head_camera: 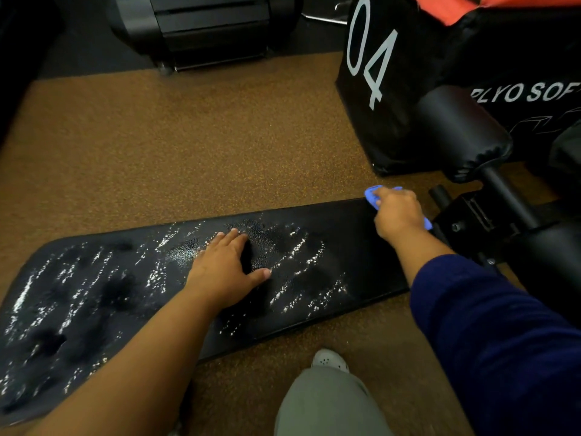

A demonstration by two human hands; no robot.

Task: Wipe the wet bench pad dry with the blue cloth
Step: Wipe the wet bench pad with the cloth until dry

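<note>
The long black bench pad runs from lower left to centre right, its surface covered with glistening water droplets, thickest on the left and middle. My left hand lies flat on the middle of the pad, fingers spread, holding nothing. My right hand presses the blue cloth onto the pad's far right end. Only the cloth's edges show around the hand. The stretch of pad near the cloth looks matte and less wet.
A black soft plyo box marked "04" stands at the upper right. The bench's black roller pad and frame lie right of the pad. A dark machine sits at the top. My knee and white shoe are below on brown speckled floor.
</note>
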